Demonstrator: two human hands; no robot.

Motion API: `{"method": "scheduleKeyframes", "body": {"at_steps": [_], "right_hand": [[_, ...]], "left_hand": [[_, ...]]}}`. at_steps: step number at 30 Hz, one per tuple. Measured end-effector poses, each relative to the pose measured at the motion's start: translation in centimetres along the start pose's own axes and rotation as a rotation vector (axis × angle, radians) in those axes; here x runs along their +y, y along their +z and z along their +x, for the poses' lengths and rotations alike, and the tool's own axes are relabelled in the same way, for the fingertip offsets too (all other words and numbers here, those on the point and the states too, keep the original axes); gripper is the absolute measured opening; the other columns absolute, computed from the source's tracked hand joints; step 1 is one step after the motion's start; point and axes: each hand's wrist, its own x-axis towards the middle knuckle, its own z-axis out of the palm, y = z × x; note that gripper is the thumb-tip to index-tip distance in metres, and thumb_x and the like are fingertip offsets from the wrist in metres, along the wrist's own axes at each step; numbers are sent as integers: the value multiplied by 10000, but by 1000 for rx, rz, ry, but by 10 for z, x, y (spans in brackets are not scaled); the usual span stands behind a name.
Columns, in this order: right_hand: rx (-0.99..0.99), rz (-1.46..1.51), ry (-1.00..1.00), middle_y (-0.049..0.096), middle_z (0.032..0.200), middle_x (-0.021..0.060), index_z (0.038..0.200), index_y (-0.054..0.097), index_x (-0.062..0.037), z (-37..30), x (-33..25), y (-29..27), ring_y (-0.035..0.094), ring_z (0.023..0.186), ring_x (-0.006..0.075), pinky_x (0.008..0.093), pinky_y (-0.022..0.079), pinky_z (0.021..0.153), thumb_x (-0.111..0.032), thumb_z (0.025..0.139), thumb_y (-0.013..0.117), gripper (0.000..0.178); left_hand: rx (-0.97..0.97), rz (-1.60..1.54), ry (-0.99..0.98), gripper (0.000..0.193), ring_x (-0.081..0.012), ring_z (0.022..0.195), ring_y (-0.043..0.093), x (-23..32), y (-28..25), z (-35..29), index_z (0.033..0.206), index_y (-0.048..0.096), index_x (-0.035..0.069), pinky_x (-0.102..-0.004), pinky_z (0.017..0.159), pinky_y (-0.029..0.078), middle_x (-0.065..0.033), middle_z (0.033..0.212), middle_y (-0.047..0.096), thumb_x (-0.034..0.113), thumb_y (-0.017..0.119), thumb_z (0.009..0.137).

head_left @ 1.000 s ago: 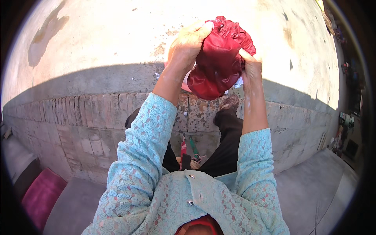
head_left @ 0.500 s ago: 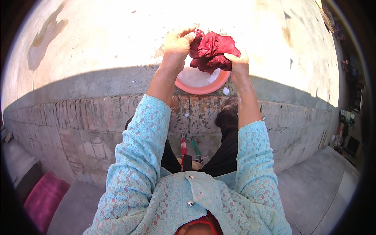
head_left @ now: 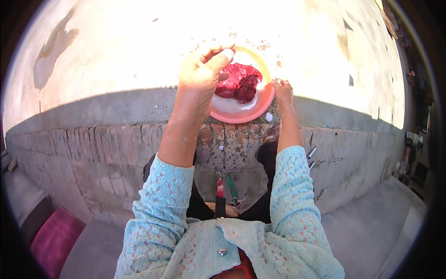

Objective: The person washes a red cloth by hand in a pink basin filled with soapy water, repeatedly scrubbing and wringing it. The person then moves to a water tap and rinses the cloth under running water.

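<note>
The red cloth has left my hands. Half a second ago I held it up in the air between both of them; now it lies in a crumpled heap in the pink basin, toward the far side, with cloudy white liquid showing on the near side of it.

My left hand hangs over the basin's left side, thumb and fingers loosely curled with nothing seen between them; I can't tell whether a lower finger brushes the cloth. My right hand has come down to the basin's right rim, fingers bent; whether they grip the rim or only sit beside it, I can't tell.

For the work, I judge this means the handling in the air has paused, and the cloth is back with the liquid, bunched rather than spread. The basin stands on the slab, just beyond the brick edge, and a white lump lies just beside it, near right.
</note>
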Motion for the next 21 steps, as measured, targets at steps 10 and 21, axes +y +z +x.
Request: {"method": "scheduleKeyframes", "body": {"at_steps": [10, 21], "right_hand": [[-396, -950, -404, 54, 1504, 109, 1347, 334, -427, 6, 95, 90, 24, 1331, 482, 715, 238, 937, -338, 632, 768, 840], [-836, -1076, -433, 170, 1496, 125, 1323, 455, -273, 46, 144, 154, 88, 1364, 438, 564, 217, 1070, -54, 771, 510, 597]], "left_hand": [[121, 65, -17, 245, -241, 1011, 608, 5, -28, -20, 1062, 590, -8, -363, 831, 503, -180, 1079, 615, 152, 549, 882], [203, 280, -36, 234, -276, 1028, 589, -1, -34, -14, 1018, 586, 1, -404, 846, 494, -188, 1074, 601, 177, 564, 867]]}}
